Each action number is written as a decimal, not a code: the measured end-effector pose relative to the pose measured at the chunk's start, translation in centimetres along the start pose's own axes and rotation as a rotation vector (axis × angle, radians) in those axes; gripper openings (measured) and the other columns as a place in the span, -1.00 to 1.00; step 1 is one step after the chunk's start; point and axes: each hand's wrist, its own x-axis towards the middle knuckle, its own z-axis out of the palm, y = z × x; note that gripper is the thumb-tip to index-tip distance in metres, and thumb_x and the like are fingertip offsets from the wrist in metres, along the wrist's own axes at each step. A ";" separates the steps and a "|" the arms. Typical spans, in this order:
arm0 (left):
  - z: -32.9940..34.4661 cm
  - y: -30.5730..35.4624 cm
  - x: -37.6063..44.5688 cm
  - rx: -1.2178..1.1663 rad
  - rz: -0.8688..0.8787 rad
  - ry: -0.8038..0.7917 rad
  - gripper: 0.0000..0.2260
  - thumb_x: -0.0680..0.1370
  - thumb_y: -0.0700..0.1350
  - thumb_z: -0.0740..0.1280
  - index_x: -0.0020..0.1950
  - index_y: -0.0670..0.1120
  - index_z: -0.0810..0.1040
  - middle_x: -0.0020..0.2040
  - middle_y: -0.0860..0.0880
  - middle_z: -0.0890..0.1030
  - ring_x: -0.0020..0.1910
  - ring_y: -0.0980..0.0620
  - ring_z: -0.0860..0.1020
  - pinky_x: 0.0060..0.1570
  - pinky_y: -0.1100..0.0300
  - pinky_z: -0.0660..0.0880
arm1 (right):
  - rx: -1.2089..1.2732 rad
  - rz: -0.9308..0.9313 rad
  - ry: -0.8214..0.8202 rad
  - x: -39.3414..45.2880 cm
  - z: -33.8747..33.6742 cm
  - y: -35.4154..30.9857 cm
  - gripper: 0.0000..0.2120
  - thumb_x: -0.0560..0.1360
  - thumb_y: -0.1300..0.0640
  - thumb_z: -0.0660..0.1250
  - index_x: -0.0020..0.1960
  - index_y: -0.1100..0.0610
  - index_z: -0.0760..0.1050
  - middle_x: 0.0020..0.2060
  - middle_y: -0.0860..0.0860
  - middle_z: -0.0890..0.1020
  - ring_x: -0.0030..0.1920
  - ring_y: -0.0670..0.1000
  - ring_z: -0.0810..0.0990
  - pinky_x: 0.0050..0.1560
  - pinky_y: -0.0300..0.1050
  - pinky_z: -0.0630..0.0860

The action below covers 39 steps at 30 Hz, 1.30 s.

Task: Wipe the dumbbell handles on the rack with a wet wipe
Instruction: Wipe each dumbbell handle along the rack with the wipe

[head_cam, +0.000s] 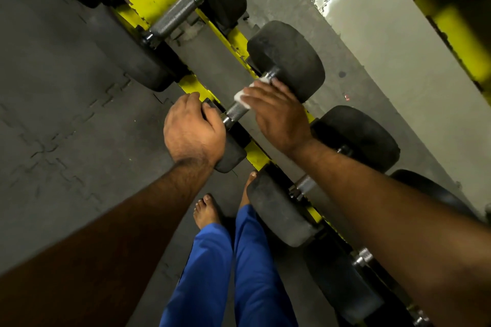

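A black dumbbell lies across the yellow rack in the middle of the view. My left hand grips its near black head, fingers curled over the top edge. My right hand holds a white wet wipe wrapped on the knurled metal handle, fingers curled over it. Part of the wipe is hidden under my fingers.
A larger dumbbell sits on the rack further away. Two or more dumbbells lie nearer, under my right forearm. Grey rubber floor tiles spread to the left. My bare feet and blue trousers stand beside the rack.
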 end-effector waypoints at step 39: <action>-0.1 0.1 0.0 0.075 -0.013 -0.052 -0.51 0.47 0.05 0.16 0.24 -0.22 0.55 0.16 -0.18 0.60 0.15 -0.18 0.55 0.14 -0.03 0.49 | 1.381 1.744 0.198 5.7 -1.0 -3.0 -0.82 0.63 0.29 0.13 0.19 0.12 0.38 -0.17 0.01 0.48 -0.26 -0.10 0.49 -0.22 -0.26 0.51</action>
